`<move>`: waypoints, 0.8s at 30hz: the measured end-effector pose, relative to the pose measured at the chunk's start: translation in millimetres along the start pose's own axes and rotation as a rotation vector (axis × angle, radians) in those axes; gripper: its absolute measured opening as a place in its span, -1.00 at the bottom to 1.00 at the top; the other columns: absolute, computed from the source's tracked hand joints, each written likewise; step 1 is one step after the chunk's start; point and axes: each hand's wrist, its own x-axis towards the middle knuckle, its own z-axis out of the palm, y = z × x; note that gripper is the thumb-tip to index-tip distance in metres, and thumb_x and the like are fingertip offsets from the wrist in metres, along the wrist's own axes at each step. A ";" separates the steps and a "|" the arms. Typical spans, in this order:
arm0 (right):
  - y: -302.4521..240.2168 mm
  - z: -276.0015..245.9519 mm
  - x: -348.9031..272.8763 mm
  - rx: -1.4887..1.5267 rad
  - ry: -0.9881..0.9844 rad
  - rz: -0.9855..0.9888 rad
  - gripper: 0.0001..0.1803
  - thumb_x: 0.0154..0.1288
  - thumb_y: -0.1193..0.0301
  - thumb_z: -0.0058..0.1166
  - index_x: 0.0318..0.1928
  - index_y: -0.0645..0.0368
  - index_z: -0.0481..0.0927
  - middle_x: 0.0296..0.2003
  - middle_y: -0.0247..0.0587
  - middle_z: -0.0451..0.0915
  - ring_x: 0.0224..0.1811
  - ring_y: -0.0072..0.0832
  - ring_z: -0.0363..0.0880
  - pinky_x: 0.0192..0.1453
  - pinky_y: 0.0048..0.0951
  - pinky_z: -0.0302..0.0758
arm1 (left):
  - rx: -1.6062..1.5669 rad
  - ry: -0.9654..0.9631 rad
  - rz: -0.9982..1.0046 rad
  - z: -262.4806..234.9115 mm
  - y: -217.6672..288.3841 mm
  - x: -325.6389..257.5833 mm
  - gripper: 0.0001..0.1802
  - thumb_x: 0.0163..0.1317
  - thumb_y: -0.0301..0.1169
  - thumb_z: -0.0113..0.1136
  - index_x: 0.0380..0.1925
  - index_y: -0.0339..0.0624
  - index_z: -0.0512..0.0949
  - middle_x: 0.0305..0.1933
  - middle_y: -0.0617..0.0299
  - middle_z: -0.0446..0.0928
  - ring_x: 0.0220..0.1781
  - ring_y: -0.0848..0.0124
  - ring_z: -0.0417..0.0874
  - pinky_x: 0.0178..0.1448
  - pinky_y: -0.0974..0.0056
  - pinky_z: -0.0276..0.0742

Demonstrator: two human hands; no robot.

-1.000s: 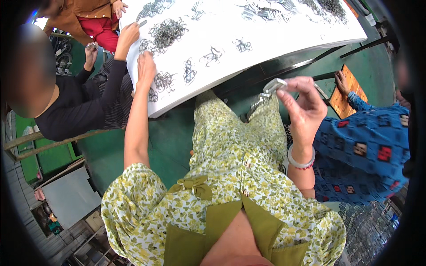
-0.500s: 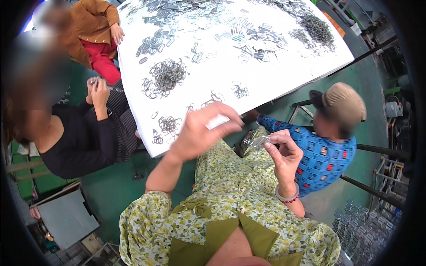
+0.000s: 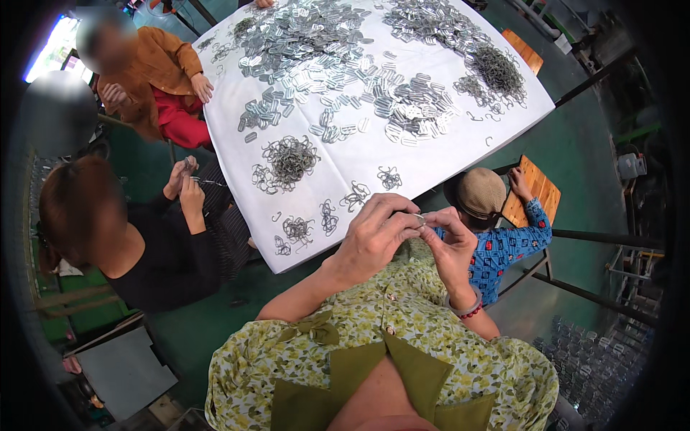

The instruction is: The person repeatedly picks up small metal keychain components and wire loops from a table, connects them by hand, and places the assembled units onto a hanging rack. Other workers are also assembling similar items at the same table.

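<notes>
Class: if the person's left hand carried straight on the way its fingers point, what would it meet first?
Probably the right hand: the left hand points right, fingertips at a small metal piece between both hands. Depth is unclear.

The person's left hand [image 3: 374, 241] and right hand [image 3: 451, 244] meet just in front of the near edge of the table [image 3: 438, 161], fingertips touching around a small metal piece [image 3: 419, 218]. Beyond the hands, on the table, lie small wire clusters [image 3: 338, 208]; behind them sits a bigger wire heap [image 3: 289, 158]. Flat metal clips [image 3: 345, 72] spread over the middle and far part, with another wire pile [image 3: 496, 68] at the far right. At the table's left side sit 2 people, one [image 3: 144, 251] nearer, one [image 3: 154, 79] farther. To the right of the hands, a child in a cap [image 3: 480, 194] sits below the table edge, beside a wooden stool [image 3: 535, 190].
</notes>
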 end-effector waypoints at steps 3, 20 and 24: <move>-8.2 3.9 5.3 0.003 -0.019 -0.014 -0.79 0.05 0.67 0.30 -0.24 0.31 0.65 -0.35 -0.23 0.61 -0.30 -0.54 0.55 -0.22 -0.56 0.46 | 0.030 0.018 -0.014 -2.9 4.3 2.8 -0.82 0.01 -0.62 0.31 -0.35 -0.30 0.53 -0.19 0.10 0.54 -0.12 0.14 0.56 -0.13 0.14 0.52; -26.8 -8.8 40.9 -0.060 -0.097 -0.158 -0.69 0.03 0.65 0.28 -0.14 0.23 0.68 -0.38 -0.25 0.68 -0.32 -0.47 0.53 -0.15 -0.47 0.45 | -0.298 0.093 -0.051 0.2 -4.3 16.3 -0.81 0.16 -0.65 0.23 -0.26 -0.26 0.46 -0.24 0.05 0.62 -0.30 0.27 0.64 -0.29 0.30 0.57; 2.7 -30.7 77.0 -0.133 -0.068 -0.087 -0.82 0.29 0.53 0.11 -0.13 0.31 0.64 -0.40 -0.20 0.65 -0.31 -0.52 0.62 -0.22 -0.51 0.49 | -0.335 0.060 -0.047 -8.6 2.7 17.9 -0.80 0.15 -0.66 0.23 -0.25 -0.27 0.45 -0.25 0.03 0.63 -0.28 0.30 0.64 -0.28 0.32 0.57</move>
